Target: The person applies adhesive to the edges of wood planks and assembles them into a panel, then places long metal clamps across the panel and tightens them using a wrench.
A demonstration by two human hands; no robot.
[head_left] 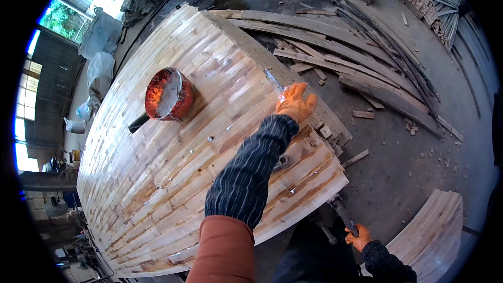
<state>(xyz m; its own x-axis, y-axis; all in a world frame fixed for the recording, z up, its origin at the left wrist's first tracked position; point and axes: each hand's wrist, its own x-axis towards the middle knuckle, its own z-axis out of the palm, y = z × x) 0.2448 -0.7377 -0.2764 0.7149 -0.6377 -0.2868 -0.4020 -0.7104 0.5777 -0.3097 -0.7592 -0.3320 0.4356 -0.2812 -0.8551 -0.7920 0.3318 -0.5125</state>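
A large panel of glued wooden strips (173,178) spreads across the middle, streaked with wet-looking glue. My left hand (297,104), in an orange glove smeared with white, is at the panel's right edge. Its fingers are bent, and whatever they may hold is hidden. Down at the lower right, my right hand (359,238), also in an orange glove, is closed around the end of a metal rod (343,214) that sticks out by the panel's near corner. On the panel stands an orange-red pot (189,98) with a dark handle, containing whitish paste.
Long boards and offcuts (387,99) lie on the concrete floor at the right. A smaller curved stack of strips (429,225) is at the lower right. Stacked timber (419,0) stands far right. Plastic-wrapped bags (100,34) line the far left side.
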